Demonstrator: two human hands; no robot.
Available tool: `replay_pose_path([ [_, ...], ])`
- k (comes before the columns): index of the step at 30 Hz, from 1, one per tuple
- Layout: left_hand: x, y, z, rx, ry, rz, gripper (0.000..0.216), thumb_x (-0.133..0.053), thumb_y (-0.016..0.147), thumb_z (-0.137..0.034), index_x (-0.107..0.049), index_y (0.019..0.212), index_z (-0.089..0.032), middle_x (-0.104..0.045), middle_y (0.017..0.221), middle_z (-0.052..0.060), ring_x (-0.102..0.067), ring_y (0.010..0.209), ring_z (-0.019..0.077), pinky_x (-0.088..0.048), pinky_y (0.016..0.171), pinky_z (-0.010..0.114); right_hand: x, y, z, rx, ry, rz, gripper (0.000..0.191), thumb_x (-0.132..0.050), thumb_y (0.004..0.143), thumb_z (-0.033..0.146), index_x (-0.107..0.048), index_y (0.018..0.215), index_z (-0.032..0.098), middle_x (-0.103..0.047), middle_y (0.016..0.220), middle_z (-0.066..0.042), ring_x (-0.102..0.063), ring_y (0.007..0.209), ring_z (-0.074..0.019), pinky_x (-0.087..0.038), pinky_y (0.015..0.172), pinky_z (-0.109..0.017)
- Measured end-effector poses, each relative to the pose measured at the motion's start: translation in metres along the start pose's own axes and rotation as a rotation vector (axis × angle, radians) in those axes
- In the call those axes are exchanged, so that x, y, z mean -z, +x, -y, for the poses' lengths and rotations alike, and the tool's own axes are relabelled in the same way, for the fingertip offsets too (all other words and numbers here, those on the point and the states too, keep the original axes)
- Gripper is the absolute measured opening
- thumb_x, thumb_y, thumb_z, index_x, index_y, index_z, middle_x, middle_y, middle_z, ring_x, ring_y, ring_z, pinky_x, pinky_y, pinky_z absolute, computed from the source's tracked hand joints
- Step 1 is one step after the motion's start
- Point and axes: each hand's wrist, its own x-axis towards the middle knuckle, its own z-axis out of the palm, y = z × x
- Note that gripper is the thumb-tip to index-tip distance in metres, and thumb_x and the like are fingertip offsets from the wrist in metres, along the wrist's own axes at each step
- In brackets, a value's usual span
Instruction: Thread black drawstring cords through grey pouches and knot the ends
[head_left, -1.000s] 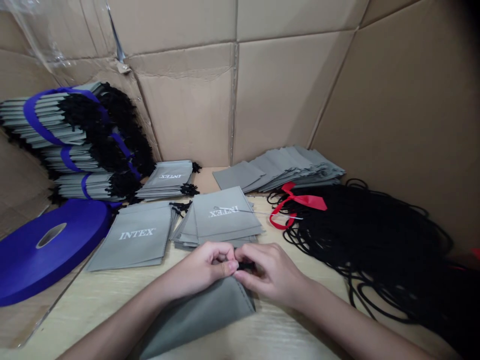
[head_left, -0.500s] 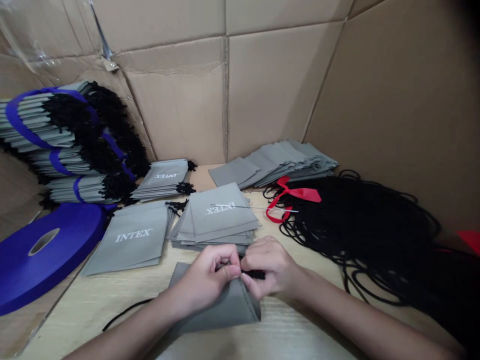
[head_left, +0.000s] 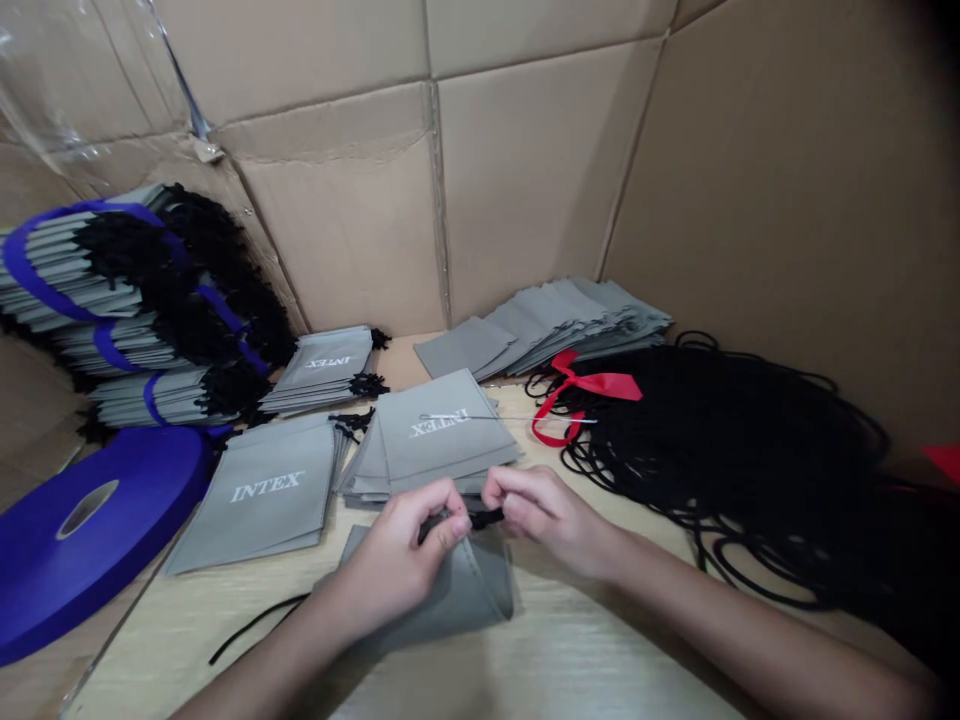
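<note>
My left hand (head_left: 397, 560) is closed at the top hem of a grey non-woven drawstring bag (head_left: 427, 595), which lies on the pale wooden table (head_left: 570, 640). A black cord (head_left: 486, 519) runs from that hem across the gap between my hands, and my right hand (head_left: 544, 515) pinches it between finger and thumb. The cord's other end (head_left: 255, 625) trails out on the table to the left of the bag, past my left wrist. Part of the hem is hidden behind my left fingers.
Stacks of grey INTEX bags (head_left: 431, 435) lie just beyond my hands, with more bundled in blue ribbon (head_left: 97, 290) at the left. A blue ribbon roll (head_left: 97, 520) sits left, a black cord heap (head_left: 735, 460) with red ribbon (head_left: 592, 388) right. Cardboard walls surround the table.
My hands have drawn slightly apart, and more black cord now shows between them. The bag has shifted slightly under my left hand, and the view has tilted a little.
</note>
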Motion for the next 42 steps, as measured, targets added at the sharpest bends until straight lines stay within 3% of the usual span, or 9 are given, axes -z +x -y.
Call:
replay_pose_path([
  [2,-0.001,0.001,0.003,0.005,0.023,-0.037,0.016,-0.045,0.084,-0.028,-0.047,0.072,-0.017,-0.046,0.065,-0.003,-0.039,0.064,0.0114,-0.029,0.059,0.02,-0.004,0.0,0.001,-0.05,0.059,-0.028,0.044,-0.031,0.088,0.053,-0.045,0.067,0.017,-0.039,0.054,0.005,-0.033,0.047,-0.0075,-0.024,0.043,-0.02],
  [8,-0.009,0.004,0.008,-0.05,-0.002,-0.001,0.02,-0.047,0.084,-0.031,-0.047,0.07,-0.016,-0.057,0.07,-0.001,-0.048,0.067,0.0124,-0.035,0.063,0.02,-0.025,0.002,0.006,-0.212,0.438,-0.021,0.042,-0.047,0.083,0.051,-0.044,0.061,0.016,-0.032,0.05,0.008,-0.025,0.044,-0.0055,-0.017,0.041,-0.02],
  [14,-0.012,0.003,0.012,-0.123,0.198,-0.059,0.018,-0.045,0.085,-0.027,-0.044,0.069,-0.018,-0.055,0.067,-0.001,-0.048,0.062,0.0121,-0.033,0.06,0.021,-0.035,0.0,0.007,-0.498,0.96,-0.135,0.043,-0.062,0.074,0.044,-0.037,0.052,0.017,-0.026,0.04,0.011,-0.013,0.034,-0.0023,-0.008,0.037,-0.02],
  [18,-0.014,0.003,0.014,-0.139,0.292,-0.057,0.017,-0.042,0.085,-0.021,-0.042,0.068,-0.019,-0.053,0.067,0.0,-0.046,0.062,0.0127,-0.032,0.059,0.022,-0.039,-0.002,0.006,-0.593,1.09,-0.237,0.043,-0.068,0.066,0.039,-0.036,0.047,0.017,-0.024,0.035,0.012,-0.01,0.033,-0.002,-0.01,0.036,-0.019],
  [24,-0.014,0.004,0.014,-0.082,0.181,-0.059,0.02,-0.044,0.081,-0.018,-0.038,0.062,-0.018,-0.048,0.061,-0.003,-0.042,0.06,0.0116,-0.03,0.057,0.021,-0.037,-0.003,0.006,-0.561,1.065,-0.288,0.042,-0.063,0.07,0.036,-0.032,0.046,0.019,-0.019,0.034,0.012,-0.011,0.034,-0.0032,-0.018,0.04,-0.02],
  [30,-0.008,0.004,0.009,-0.051,0.162,-0.085,0.019,-0.047,0.083,-0.03,-0.047,0.069,-0.018,-0.053,0.066,-0.002,-0.046,0.063,0.0119,-0.031,0.059,0.021,-0.027,0.001,0.005,-0.347,0.539,-0.211,0.054,-0.054,0.074,0.058,-0.034,0.044,0.018,-0.027,0.038,0.008,-0.02,0.037,-0.0044,-0.01,0.04,-0.024],
  [32,-0.005,0.002,0.005,-0.05,0.211,-0.083,0.019,-0.045,0.084,-0.032,-0.049,0.072,-0.018,-0.052,0.066,-0.002,-0.046,0.063,0.0118,-0.031,0.059,0.021,-0.023,0.001,0.003,-0.315,0.466,-0.208,0.057,-0.045,0.078,0.062,-0.036,0.044,0.018,-0.027,0.037,0.007,-0.02,0.036,-0.0047,-0.011,0.04,-0.024],
  [38,-0.003,-0.008,-0.011,-0.048,0.194,-0.116,0.028,-0.055,0.077,-0.045,-0.058,0.078,-0.017,-0.055,0.067,-0.002,-0.045,0.061,0.0113,-0.029,0.054,0.02,-0.021,0.001,-0.006,-0.348,0.478,-0.254,0.047,-0.042,0.081,0.061,-0.047,0.062,0.017,-0.031,0.041,0.008,-0.021,0.036,-0.0051,-0.013,0.038,-0.02],
  [42,0.0,-0.014,-0.024,-0.145,0.101,-0.055,0.027,-0.053,0.079,-0.039,-0.063,0.07,-0.016,-0.05,0.056,-0.003,-0.039,0.052,0.0084,-0.027,0.05,0.021,-0.026,0.004,-0.003,-0.277,0.556,-0.35,0.039,-0.048,0.08,0.057,-0.047,0.071,0.019,-0.036,0.043,0.008,-0.024,0.036,-0.0058,-0.016,0.036,-0.017],
])
